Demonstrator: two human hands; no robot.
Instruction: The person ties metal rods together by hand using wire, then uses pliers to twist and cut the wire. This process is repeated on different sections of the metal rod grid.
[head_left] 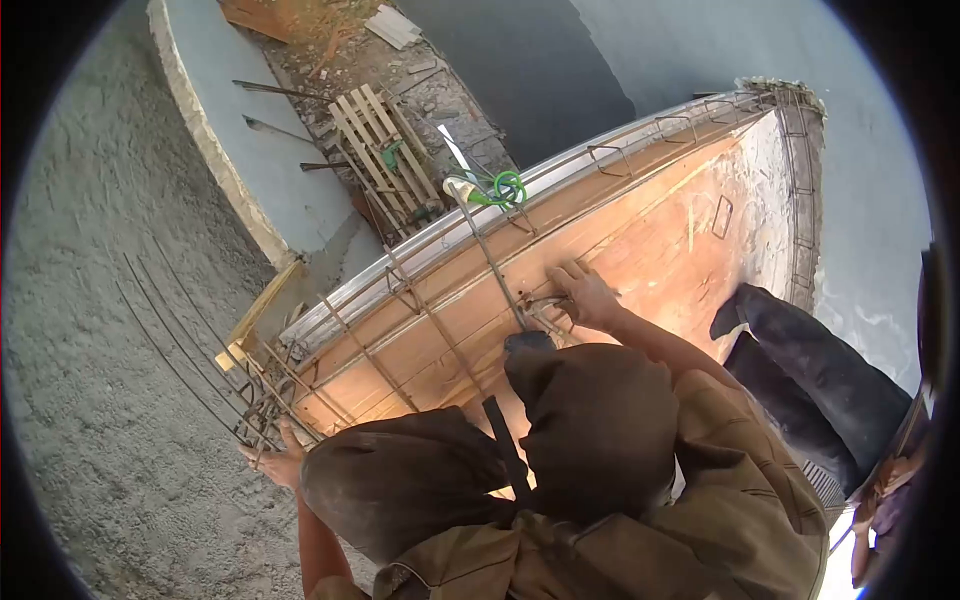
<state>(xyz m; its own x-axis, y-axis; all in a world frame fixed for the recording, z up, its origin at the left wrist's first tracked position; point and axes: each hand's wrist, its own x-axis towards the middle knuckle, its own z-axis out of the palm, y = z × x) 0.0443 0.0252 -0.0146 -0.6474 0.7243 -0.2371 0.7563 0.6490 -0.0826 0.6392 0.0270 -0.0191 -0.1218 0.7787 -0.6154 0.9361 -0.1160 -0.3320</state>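
My left hand [278,460] is at the lower left, with its fingers around the end of a bundle of steel reinforcing bars [262,418]. The grip is partly hidden by the bars and my knee. My right hand [590,297] is low over the plywood formwork [640,225], its fingers closed on a thin dark metal piece [543,302] whose kind I cannot make out. Bent bars lie just below that hand. Long bars and crossbars form a rebar cage [440,325] along the plywood. My dark-trousered knees [600,425] are bent between my hands.
A green coil [509,188] hangs on the formwork's far edge. Rough grey wall [100,300] rises at left, with a wooden piece [262,305] near the corner. Far below are a wooden pallet [375,150] and rubble. Another person's dark trouser legs [815,365] are at right.
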